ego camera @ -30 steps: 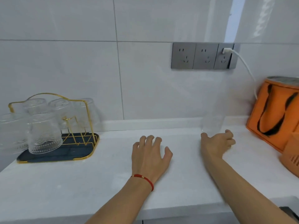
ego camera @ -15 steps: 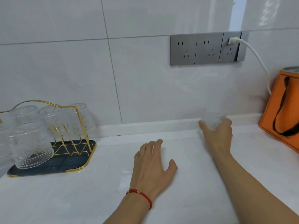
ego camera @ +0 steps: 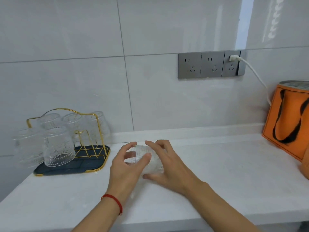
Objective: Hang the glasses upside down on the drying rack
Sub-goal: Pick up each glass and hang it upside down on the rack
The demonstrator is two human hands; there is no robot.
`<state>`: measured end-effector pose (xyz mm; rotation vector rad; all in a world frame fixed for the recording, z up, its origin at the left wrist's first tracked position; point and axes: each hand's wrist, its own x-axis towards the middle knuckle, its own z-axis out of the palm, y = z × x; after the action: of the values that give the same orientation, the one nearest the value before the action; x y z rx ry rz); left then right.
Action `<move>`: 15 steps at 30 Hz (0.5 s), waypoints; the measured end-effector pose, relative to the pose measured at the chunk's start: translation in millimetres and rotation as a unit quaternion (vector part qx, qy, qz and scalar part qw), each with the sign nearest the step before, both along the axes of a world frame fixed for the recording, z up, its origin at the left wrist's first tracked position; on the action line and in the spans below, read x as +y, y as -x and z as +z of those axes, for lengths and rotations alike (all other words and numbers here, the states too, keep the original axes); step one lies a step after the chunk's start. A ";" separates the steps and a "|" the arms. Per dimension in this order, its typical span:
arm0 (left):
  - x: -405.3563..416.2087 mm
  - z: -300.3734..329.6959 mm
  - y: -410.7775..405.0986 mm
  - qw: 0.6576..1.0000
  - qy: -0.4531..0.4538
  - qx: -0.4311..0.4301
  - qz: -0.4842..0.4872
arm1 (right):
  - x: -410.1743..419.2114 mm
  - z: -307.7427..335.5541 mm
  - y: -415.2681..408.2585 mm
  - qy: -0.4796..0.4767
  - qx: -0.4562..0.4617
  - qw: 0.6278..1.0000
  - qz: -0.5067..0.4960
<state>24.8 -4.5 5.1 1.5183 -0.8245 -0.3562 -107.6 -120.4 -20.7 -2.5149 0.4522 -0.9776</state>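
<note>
White counter, tiled wall behind: glass (ego camera: 147, 158) clasped on its side between left hand (ego camera: 128, 166) and right hand (ego camera: 167, 166), long axis left-right, drying rack (ego camera: 70, 144) well left, nearer left hand.

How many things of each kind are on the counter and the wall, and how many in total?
Glasses on the drying rack: 5
Glass held between left hand and right hand: 1
Drying rack: 1
Orange bag: 1
Grey wall sockets: 3
White plug with cable: 1
Total: 12
</note>
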 end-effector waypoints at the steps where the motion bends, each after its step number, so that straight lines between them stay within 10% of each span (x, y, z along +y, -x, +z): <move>1: 9.3 3.6 -6.8 1.000 0.006 0.011 0.005 | 7.8 3.0 -4.0 -0.065 -0.026 0.997 0.013; 5: 42.5 13.8 -28.7 0.999 0.025 0.041 -0.015 | 41.9 12.3 -27.4 -0.285 -0.090 0.953 0.055; 9: 67.1 12.6 -51.6 1.000 0.016 0.014 -0.015 | 62.8 23.2 -55.4 -0.270 -0.111 0.956 0.021; 15: 93.0 -20.0 -104.8 0.930 -0.193 -0.290 0.116 | 68.2 77.2 -77.6 -0.087 -0.128 0.988 -0.023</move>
<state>129.6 88.5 -14.9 2.1173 -1.0550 0.1315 -30.1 -52.2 56.5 -2.1963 0.4942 -1.2039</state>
